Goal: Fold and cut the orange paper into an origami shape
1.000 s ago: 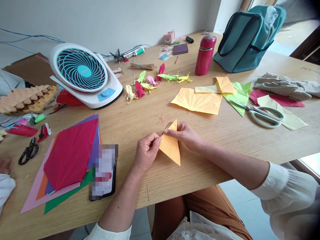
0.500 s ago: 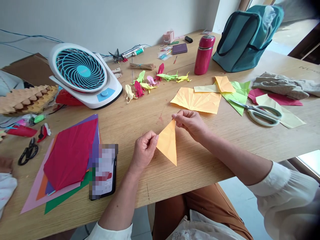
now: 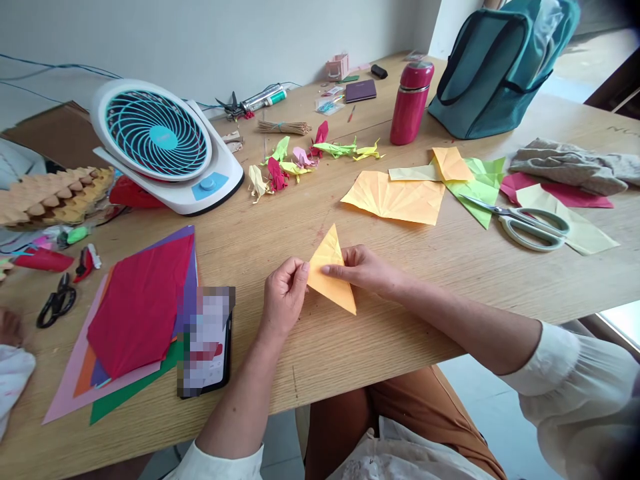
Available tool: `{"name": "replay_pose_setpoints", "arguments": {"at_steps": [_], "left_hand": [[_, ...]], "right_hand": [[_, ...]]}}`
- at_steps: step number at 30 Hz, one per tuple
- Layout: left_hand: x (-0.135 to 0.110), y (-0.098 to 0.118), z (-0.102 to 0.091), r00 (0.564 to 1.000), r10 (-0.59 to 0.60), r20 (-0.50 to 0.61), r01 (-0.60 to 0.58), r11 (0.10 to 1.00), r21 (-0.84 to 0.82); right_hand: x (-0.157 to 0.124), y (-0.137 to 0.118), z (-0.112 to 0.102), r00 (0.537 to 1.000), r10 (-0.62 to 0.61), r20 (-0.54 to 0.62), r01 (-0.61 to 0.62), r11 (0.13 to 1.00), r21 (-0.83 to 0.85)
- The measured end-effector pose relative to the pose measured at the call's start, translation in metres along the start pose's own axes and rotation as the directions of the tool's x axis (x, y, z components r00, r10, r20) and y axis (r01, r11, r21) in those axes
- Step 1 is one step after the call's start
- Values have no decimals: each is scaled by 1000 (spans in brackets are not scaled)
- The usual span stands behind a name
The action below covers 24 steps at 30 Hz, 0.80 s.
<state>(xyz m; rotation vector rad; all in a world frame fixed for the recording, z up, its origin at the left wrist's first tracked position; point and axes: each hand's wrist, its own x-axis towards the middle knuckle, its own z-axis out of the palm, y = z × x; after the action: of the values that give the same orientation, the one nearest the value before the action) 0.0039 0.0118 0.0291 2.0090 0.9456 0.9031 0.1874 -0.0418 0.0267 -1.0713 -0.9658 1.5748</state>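
Your two hands meet just below the middle of the frame, both on the orange paper triangle (image 3: pixel 331 279). It is a folded piece, held just above the wooden table (image 3: pixel 425 313) with one sharp tip pointing up and another down to the right.

Your left hand (image 3: pixel 283 293) is curled nearly closed, with thumb and fingertips pinching the triangle's left corner. Your right hand (image 3: pixel 364 270) comes in from the right. Its fingers lie almost straight across the face of the paper and its thumb rests along the upper edge, so it too has hold of the sheet, though more loosely. You cannot tell from this view whether any finger sits behind the paper.

Lower left of your hands lies a phone (image 3: pixel 206 340), its edge resting on a stack of coloured sheets (image 3: pixel 140 307) with a red one on top. Farther left are black scissors (image 3: pixel 56 301), and at the frame's left edge part of another person's hand (image 3: pixel 7 327) shows.

In the upper left stands a white and teal fan (image 3: pixel 160 143). To its right, at upper centre, is a cluster of small folded paper figures (image 3: pixel 300 163). Right of centre lies a creased orange sheet (image 3: pixel 395 198), and beyond it more yellow, green and red sheets with green-handled scissors (image 3: pixel 533 225) resting on them. A red flask (image 3: pixel 411 103) and a teal bag (image 3: pixel 495 67) stand at the upper right, with a grey cloth (image 3: pixel 570 165) at the right edge.
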Motion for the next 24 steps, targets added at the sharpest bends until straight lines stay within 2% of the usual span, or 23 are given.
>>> {"name": "replay_pose_setpoints", "arguments": {"at_steps": [7,15,20,24], "left_hand": [[0,-2,1,999,-13,29,12,1000,15],[-2,-8,1,996,-83,31,87,980,-177],[0,-12,1,998,-58,32,63,980,-190],[0,-10,0,997,-82,15,83,977,-196]], "right_hand": [[0,-5,-8,991,-40,-126,40,999,-1],[0,-2,-6,995,-81,-53,79,995,-53],[-1,-2,-5,996,-82,-35,80,996,-44],[-1,-4,-4,996,-92,-10,92,995,-36]]}}
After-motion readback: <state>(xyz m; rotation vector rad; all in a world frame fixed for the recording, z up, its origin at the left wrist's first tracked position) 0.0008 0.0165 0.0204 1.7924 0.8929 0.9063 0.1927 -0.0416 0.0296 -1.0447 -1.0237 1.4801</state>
